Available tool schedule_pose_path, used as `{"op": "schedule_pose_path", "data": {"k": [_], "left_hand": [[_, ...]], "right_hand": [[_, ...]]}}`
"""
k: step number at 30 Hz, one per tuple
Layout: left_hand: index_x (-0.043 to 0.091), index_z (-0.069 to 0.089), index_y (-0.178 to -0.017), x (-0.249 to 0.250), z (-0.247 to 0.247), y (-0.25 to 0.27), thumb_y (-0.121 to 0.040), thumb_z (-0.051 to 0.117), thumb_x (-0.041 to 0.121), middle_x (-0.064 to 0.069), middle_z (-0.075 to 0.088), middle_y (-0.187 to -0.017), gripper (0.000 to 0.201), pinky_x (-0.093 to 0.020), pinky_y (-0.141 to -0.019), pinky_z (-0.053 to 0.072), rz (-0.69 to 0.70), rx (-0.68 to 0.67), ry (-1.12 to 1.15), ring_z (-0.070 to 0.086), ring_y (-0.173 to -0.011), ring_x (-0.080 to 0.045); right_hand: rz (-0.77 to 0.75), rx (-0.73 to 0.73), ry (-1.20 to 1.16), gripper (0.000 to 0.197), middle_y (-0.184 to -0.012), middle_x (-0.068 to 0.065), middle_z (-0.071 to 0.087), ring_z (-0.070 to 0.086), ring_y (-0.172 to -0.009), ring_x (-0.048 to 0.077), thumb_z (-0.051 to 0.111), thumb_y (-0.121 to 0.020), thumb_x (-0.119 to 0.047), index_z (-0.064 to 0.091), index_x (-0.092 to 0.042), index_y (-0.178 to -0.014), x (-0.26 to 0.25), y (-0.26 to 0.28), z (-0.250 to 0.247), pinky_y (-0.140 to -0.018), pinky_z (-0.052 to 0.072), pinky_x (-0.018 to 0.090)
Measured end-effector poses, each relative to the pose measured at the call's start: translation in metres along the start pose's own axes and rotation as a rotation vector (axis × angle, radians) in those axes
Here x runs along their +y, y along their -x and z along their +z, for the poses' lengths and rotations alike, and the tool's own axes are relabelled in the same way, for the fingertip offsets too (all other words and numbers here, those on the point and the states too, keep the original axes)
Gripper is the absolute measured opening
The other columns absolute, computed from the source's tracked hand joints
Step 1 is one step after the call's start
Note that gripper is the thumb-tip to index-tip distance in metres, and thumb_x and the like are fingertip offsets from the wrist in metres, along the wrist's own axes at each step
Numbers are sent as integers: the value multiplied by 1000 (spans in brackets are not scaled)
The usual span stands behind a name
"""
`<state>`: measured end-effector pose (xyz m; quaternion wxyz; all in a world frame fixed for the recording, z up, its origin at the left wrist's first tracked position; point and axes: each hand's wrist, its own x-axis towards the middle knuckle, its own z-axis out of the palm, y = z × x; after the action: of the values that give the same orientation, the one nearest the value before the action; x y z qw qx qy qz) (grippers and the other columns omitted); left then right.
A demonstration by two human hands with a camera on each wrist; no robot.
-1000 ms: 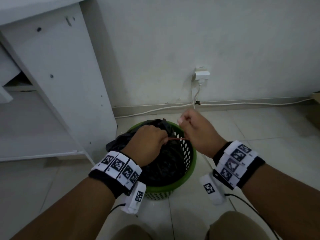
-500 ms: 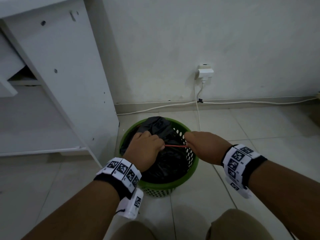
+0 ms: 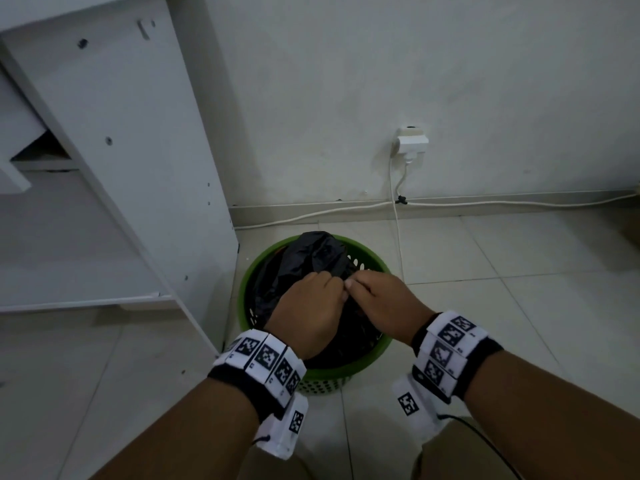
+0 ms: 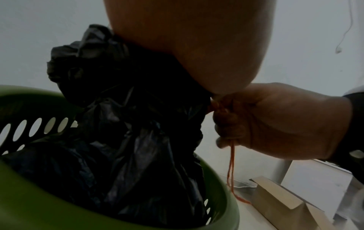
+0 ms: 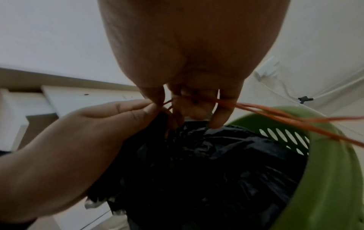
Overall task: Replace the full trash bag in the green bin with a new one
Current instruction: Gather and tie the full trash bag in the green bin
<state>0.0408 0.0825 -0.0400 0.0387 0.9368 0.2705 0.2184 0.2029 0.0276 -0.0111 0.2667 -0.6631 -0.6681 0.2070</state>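
Both hands [image 3: 311, 306] [image 3: 384, 303] pinch orange string [image 5: 256, 107] (doubled) at bag [image 3: 311, 258] neck.

The bin [image 3: 369, 370] is bright green with rows of oval holes in its wall. The bag [image 3: 313, 256] inside is glossy black, its drawstring [image 5: 275, 116] orange. Both wristbands [image 3: 263, 358] carry black-and-white square codes. Wall [image 3: 381, 81], cupboard [image 3: 131, 133] and tiles [image 3: 519, 306] are white.

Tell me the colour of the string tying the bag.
Orange string, clearest in the right wrist view.
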Motion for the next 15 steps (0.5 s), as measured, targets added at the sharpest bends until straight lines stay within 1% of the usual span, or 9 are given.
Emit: {"op": "schedule_pose_path", "data": {"k": [1,2,3,4,5,7,9,12,15], "left_hand": [[10,55,-86,0,-1,0,-104,31,24,-6,51,-80,33,-37,-64,37,3,-14,19,44,-71,-24],[10,55,-89,-1,-2,1,-104,30,27,-6,52,-83,34,-37,-67,39,-8,-38,45,45,-75,-24],[11,56,-91,-3,-2,2,-104,29,29,-6,53,-86,35,-38,-69,40,-18,-64,70,45,-77,-23],[11,56,-92,-4,-2,2,-103,28,30,-5,53,-88,35,-38,-71,40,-20,-80,86,45,-79,-23],[13,56,-93,-6,-2,3,-103,29,31,-4,53,-89,34,-38,-71,40,-14,-90,85,45,-80,-23],[15,58,-94,-13,-2,6,-102,33,30,-3,54,-92,30,-37,-70,40,6,-88,41,46,-80,-23],[18,60,-94,-23,0,10,-101,35,30,-1,56,-94,28,-37,-67,40,14,-70,-33,47,-79,-23],[21,63,-96,-34,1,16,-100,38,32,1,59,-99,27,-37,-66,40,20,-64,-118,51,-81,-25],[23,63,-96,-27,2,15,-99,38,34,3,59,-100,27,-36,-70,39,1,-87,-150,52,-85,-25]], "right_hand": [[10,-8,-30,32,-75,-15,62,56,-71,0,45,-101,-27,62,-29,-74,-1,0,-1,-66,41,22],[13,-15,-33,32,-77,-12,65,58,-71,3,47,-101,-29,64,-27,-74,0,0,-2,-66,44,22],[3,-20,-20,32,-78,-7,67,59,-71,7,48,-100,-31,67,-22,-76,1,0,-4,-66,44,23],[-19,-28,11,32,-78,-2,67,58,-68,10,50,-100,-31,67,-16,-78,1,0,-7,-63,42,20],[-51,-40,46,33,-75,0,65,55,-63,9,52,-99,-31,65,-11,-76,4,1,-10,-58,39,16],[-122,-88,130,30,-68,-5,58,47,-55,1,58,-96,-32,60,-14,-72,8,4,-17,-54,37,11],[-156,-155,213,26,-65,-11,53,45,-54,-4,58,-96,-33,64,-17,-77,16,9,-24,-53,35,10],[-144,-214,271,27,-59,-14,47,45,-53,-5,54,-98,-32,65,-16,-79,34,15,-36,-53,32,11],[-146,-214,281,27,-58,-14,47,46,-54,-3,52,-99,-33,59,-23,-75,46,17,-40,-53,32,12]]}}
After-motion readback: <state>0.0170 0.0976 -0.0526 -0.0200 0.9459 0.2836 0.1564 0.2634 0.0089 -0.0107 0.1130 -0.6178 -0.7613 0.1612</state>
